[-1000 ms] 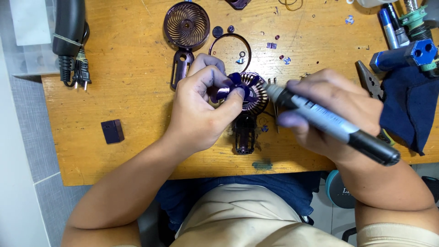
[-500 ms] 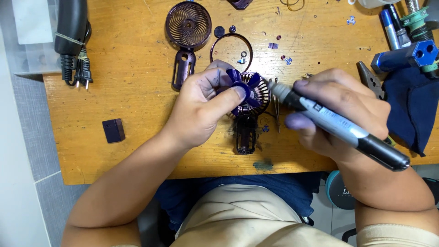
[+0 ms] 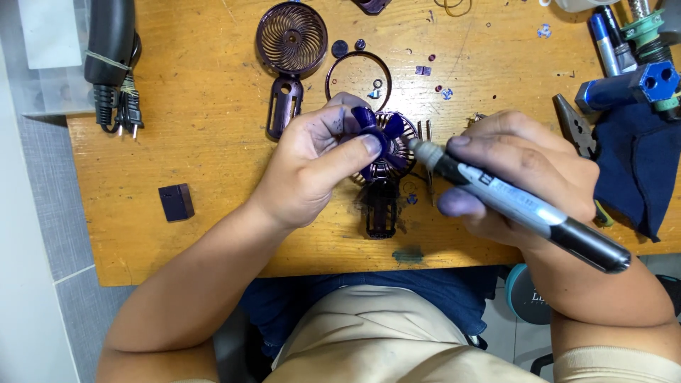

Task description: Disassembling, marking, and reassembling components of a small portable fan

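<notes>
My left hand (image 3: 316,167) pinches a small purple fan blade (image 3: 374,131) between thumb and fingers, over the purple fan body (image 3: 383,191) that lies on the wooden table (image 3: 213,177). My right hand (image 3: 525,177) grips a black and grey marker pen (image 3: 518,206) with its tip close to the blade, pointing left. My fingertips carry purple ink stains. The fan's round front grille (image 3: 291,39) with its handle half lies further back, next to a thin purple ring (image 3: 358,74).
A black power tool with a cord and plug (image 3: 110,57) lies at the back left. A small dark block (image 3: 176,202) sits near the front left. Pliers (image 3: 576,128), a dark blue cloth (image 3: 638,170), blue tools (image 3: 631,85) and small loose parts crowd the right.
My left hand has lifted and turned the fan blade slightly, and the marker tip has drawn closer to it. Both hands stay over the fan body.
</notes>
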